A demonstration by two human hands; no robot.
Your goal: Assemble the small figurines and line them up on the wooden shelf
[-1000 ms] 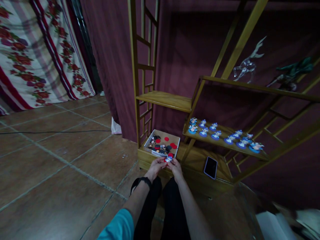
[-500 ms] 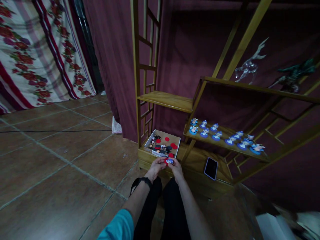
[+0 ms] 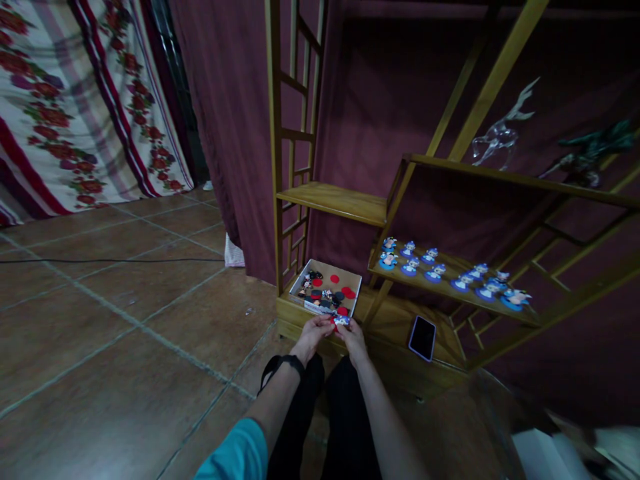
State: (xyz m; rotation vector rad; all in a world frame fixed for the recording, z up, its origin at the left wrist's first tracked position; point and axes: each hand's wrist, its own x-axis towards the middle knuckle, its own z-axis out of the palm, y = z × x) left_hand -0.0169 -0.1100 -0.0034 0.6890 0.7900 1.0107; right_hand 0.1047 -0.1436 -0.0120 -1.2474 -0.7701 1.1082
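Note:
Just in front of a shallow cardboard box [image 3: 356, 280], my two hands are close together. My left hand [image 3: 315, 333] pinches a red disc [image 3: 333, 325], mostly covered by fingers. Between the fingertips of my right hand [image 3: 353, 337] is a small purple-and-white figurine [image 3: 343, 321], right against the disc; whether the two are joined I cannot tell. Inside the box lie red discs [image 3: 335, 279], dark discs and several small figurines [image 3: 314, 275]. To the right, similar figurines on round bases [image 3: 436, 272] stand in two rows on a wooden shelf.
A phone [image 3: 423, 337] lies on the low wooden ledge at right. Above stand a clear deer ornament [image 3: 497, 141] and a dark green sculpture [image 3: 590, 157]. The shelf's upright post [image 3: 273, 133] rises left of the box. A black cable [image 3: 125, 261] crosses the tiled floor.
The figurine in my right fingers has turned slightly and shows more of its white part. Both hands stay in nearly the same place.

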